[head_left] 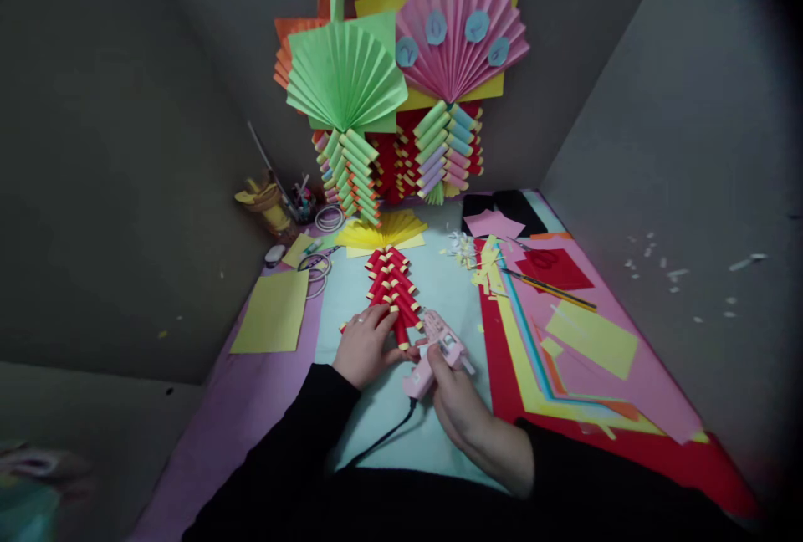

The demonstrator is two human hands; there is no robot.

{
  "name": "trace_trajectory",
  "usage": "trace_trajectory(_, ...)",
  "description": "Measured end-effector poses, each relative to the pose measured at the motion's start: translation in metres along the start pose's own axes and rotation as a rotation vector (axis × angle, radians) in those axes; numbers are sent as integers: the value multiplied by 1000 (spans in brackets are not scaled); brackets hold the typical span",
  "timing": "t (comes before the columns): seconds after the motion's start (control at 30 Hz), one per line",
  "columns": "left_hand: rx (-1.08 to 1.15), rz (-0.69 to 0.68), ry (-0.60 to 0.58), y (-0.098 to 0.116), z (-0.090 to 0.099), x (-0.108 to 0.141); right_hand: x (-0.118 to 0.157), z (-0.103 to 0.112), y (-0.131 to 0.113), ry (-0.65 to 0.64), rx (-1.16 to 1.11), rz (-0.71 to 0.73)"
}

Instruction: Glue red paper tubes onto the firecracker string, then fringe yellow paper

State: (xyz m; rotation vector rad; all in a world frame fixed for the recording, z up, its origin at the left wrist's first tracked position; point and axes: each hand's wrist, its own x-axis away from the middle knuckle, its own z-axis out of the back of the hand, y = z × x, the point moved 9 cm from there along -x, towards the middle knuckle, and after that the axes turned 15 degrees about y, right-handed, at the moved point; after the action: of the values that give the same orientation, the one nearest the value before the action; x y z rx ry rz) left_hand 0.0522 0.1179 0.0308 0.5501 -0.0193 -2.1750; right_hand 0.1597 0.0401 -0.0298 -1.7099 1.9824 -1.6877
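Observation:
A string of red paper rolls (380, 283) with pale yellow ends lies on the light blue table sheet, below a folded yellow paper fan (382, 230). My left hand (365, 348) is at its lower end, fingers and thumb closed around a red paper roll (401, 331). In my right hand (461, 400) is a pink glue gun (444, 337), gripped by its handle, with the nozzle pointing up and left beside the lowest rolls. A black cord (384, 435) runs from the handle toward my body. The trigger is partly hidden by my fingers.
Coloured paper sheets (602, 341), scissors (543, 258) and a pencil (552, 288) lie on the right. A yellow sheet (269, 314) and bangle-like rings (315, 274) lie left. Green (345, 78) and pink (461, 36) paper fans hang at the back, above a pen holder (305, 206).

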Motion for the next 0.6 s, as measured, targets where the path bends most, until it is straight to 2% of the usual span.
trace_trajectory(0.2,66,16,-34,3,7,-3,1,-2,1,-36,-30,-14)
trace_trajectory(0.33,130,-2,-48,4,22,-3,2,1,2,-2,-7,-34)
trace_trajectory(0.47,137,61,-35,-16,39,9,2,6,0,46,-2,-29)
trace_trajectory(0.6,109,146,-136,-38,33,35,2,7,-3,50,-10,-3)
